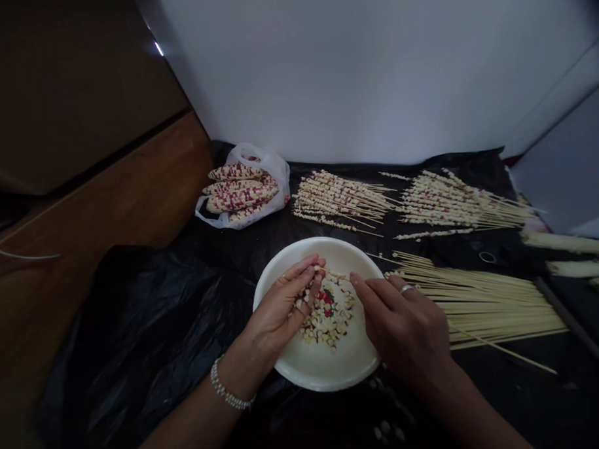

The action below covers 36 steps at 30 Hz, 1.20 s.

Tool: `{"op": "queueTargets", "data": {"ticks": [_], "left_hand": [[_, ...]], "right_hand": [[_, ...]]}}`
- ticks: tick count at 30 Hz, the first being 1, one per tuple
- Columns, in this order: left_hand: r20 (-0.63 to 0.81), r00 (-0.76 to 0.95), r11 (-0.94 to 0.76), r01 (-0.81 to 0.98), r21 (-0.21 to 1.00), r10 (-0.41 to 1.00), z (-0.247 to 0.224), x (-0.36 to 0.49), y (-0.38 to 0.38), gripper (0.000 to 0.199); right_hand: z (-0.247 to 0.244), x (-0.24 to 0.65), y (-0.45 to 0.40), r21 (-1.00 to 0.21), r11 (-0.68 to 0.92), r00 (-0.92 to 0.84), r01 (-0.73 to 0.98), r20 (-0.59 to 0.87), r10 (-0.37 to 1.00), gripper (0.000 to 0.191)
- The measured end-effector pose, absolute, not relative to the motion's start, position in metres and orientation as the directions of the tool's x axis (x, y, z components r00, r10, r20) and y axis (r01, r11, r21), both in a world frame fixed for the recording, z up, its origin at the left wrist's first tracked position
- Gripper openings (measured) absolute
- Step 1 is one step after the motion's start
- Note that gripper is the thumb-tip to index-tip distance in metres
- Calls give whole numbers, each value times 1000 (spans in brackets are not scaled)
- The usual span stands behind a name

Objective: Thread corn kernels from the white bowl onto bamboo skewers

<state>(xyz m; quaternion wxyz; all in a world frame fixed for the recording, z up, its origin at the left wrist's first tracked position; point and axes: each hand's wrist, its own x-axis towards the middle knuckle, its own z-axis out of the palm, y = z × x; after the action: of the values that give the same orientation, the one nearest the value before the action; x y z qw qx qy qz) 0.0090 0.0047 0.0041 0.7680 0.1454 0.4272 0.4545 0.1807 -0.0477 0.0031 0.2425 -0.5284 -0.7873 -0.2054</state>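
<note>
Both bare hands are working over a white plate with a pile of loose corn kernels on it. The left hand is curled, fingertips bunched at the top of the pile, and the right hand reaches in from the other side, but honestly I can't tell if either one is gripping anything. Bare bamboo skewers lie just right of the plate, skewers threaded with kernels sit beyond it, and speckled red corn cobs poke from a white plastic bag, all on a black plastic sheet.
</note>
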Motion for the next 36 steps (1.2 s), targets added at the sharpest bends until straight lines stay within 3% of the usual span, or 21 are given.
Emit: {"op": "queueTargets", "data": {"ticks": [11,22,29,36], "left_hand": [[-547,216,549,-611,571,809,-2,7,4,21],[-536,203,547,-560,623,819,4,7,2,17],[-598,158,567,-569,596,786,6,12,2,19],[-561,222,573,-572,587,797,3,10,2,22]], "right_hand": [[7,179,-49,50,379,-324,924,628,708,31],[5,178,-52,54,372,-325,927,612,721,33],[1,173,-56,46,347,-300,937,615,730,32],[-2,174,-55,42,363,-310,931,618,723,34]]}}
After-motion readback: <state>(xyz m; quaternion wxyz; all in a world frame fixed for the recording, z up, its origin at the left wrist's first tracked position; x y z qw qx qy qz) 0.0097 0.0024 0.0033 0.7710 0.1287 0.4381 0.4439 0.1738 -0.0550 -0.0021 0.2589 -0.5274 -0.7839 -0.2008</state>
